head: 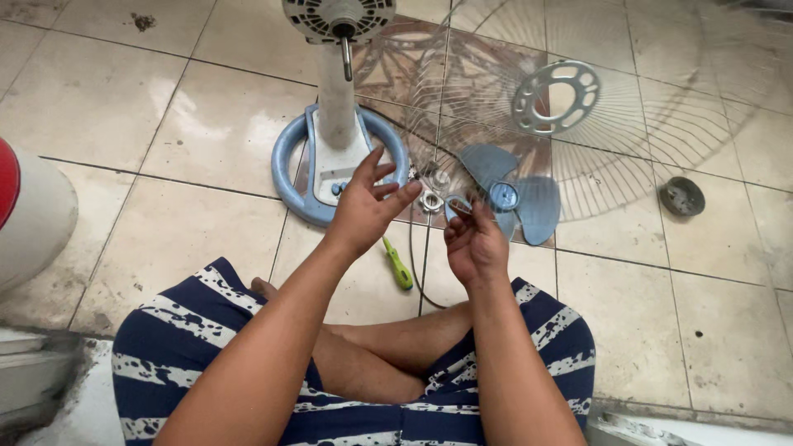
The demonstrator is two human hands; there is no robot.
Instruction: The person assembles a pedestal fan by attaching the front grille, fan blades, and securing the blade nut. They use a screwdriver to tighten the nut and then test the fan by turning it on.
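Note:
I sit cross-legged on a tiled floor in front of a dismantled standing fan (339,107) with a white column and a round blue base. My left hand (368,202) hovers open over the base, fingers spread, holding nothing. My right hand (475,244) is raised beside it with fingertips pinched on a small thin part I cannot make out. Just beyond my right hand lies the blue fan blade (508,194). A white plastic nut (431,200) rests on the floor between my hands.
A wire fan grille (595,107) with a grey centre ring leans at the upper right. A green-handled screwdriver (400,266) lies near my knee. A dark round cap (682,196) sits on the right, a white and red container (29,215) at the left edge.

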